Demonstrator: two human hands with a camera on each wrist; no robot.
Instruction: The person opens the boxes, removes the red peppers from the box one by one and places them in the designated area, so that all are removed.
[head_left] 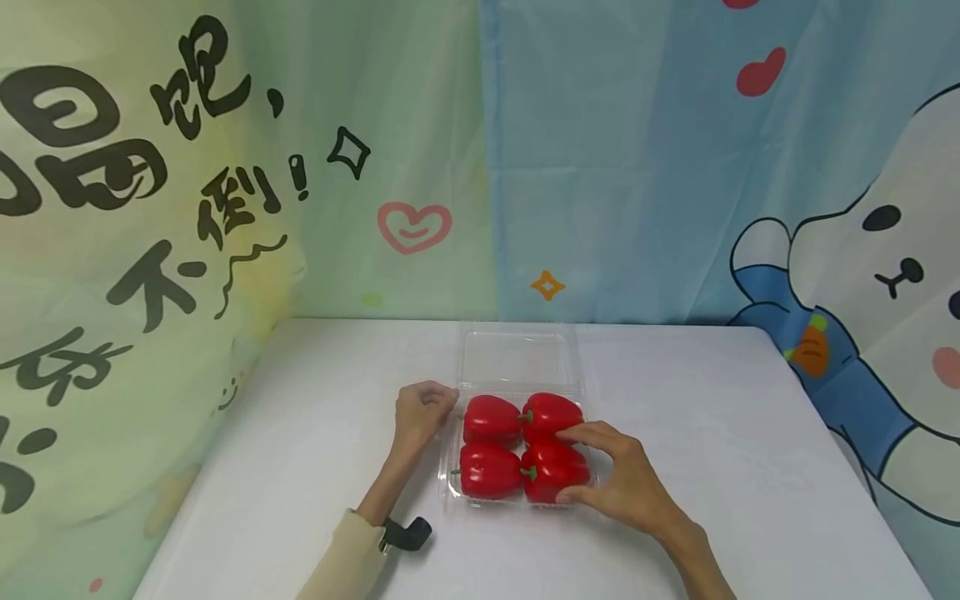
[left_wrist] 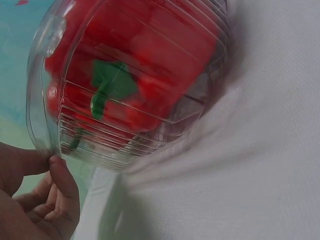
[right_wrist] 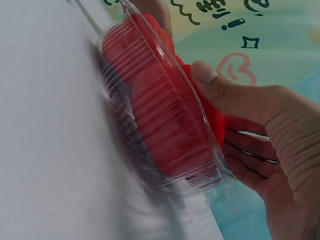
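Observation:
Several red bell peppers (head_left: 490, 472) with green stems sit in two rows inside a clear plastic clamshell box (head_left: 455, 492). Its transparent lid (head_left: 517, 358) is folded back, away from the person. My left hand (head_left: 422, 412) pinches the box's left rim between thumb and finger, which the left wrist view shows close up. My right hand (head_left: 626, 479) spans the near right pepper (head_left: 553, 471), thumb on its near side and fingers on its far side. In the right wrist view the box wall (right_wrist: 165, 115) stands in front of the peppers, and part of the fingers is hidden behind the pepper.
The box stands on a white-covered table (head_left: 315, 433). A printed curtain (head_left: 600, 167) hangs behind the table's far edge. A dark wrist device (head_left: 407, 534) is strapped at the left cuff.

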